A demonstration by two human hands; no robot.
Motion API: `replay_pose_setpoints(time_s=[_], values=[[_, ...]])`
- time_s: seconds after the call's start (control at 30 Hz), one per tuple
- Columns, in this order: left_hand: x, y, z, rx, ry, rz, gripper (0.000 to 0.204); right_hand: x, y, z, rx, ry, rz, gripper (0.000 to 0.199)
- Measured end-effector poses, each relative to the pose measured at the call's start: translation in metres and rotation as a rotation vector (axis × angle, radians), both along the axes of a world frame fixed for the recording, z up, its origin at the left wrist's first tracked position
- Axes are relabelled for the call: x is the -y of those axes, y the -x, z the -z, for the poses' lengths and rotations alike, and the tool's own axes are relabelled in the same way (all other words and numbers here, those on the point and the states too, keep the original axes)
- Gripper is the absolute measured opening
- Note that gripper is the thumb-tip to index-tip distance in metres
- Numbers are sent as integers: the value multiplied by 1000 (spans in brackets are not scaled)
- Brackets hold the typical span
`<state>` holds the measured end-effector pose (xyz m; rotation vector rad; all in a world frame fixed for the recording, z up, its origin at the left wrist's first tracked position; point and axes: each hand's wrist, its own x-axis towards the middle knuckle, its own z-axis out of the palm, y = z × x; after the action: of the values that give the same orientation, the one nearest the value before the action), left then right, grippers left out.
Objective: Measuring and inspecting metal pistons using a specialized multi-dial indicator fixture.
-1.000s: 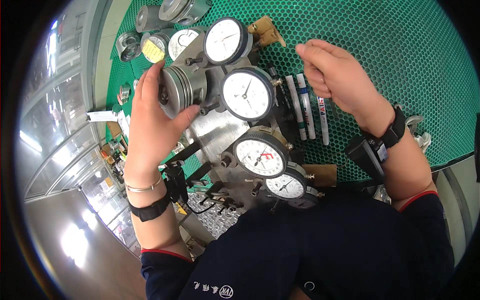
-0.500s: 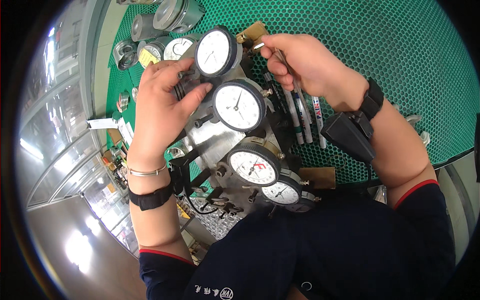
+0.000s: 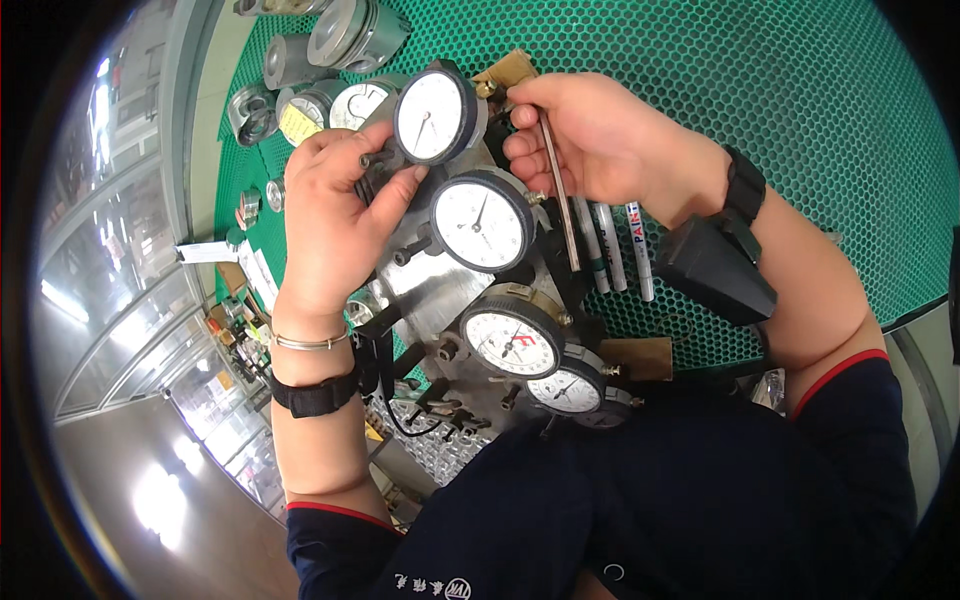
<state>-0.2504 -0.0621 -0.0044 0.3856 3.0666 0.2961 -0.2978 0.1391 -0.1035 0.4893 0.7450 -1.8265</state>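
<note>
A metal gauge fixture (image 3: 425, 290) carries several round dial gauges in a slanting row. My left hand (image 3: 335, 195) is closed around its upper left side, thumb and fingers on either side of a small screw (image 3: 372, 160), next to the top dial gauge (image 3: 429, 116). What lies under that palm is hidden. On the other side of this gauge, my right hand (image 3: 590, 140) holds a hex key (image 3: 558, 190). The key's long shaft points down toward me. Its short end is hidden behind my fingertips, close to a brass fitting (image 3: 487, 90). Below is the second dial gauge (image 3: 481, 222).
Several metal pistons (image 3: 358, 35) stand at the far left, one bearing a yellow note (image 3: 298, 124). Paint markers (image 3: 640, 250) lie right of the fixture on the green perforated mat (image 3: 800, 130). A brown block (image 3: 637, 358) sits near the lower gauges.
My right hand has moved slightly left, bringing the hex key's short end to the fixture; its long shaft has swung more upright. My left hand keeps its grip. The top gauge's needle looks shifted.
</note>
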Motion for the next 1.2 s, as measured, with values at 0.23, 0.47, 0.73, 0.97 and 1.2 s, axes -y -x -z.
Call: replay_pose_setpoints(time_s=[0.23, 0.47, 0.73, 0.97, 1.2], values=[[0, 0, -1, 27, -6, -30, 37, -6, 3, 51, -1148, -292, -94, 39], [8, 0, 1, 33, -11, 50, 37, -3, -16, 69, -491, -84, 85, 28], [1, -3, -7, 32, -63, -28, 43, 29, -30, 41, -389, 47, 35, 35], [1, -14, -25, 85, 126, -152, 67, 32, -24, 39, -490, 122, 23, 41], [4, -16, -28, 199, 98, -249, 67, 39, -25, 51, -628, 54, 44, 47]])
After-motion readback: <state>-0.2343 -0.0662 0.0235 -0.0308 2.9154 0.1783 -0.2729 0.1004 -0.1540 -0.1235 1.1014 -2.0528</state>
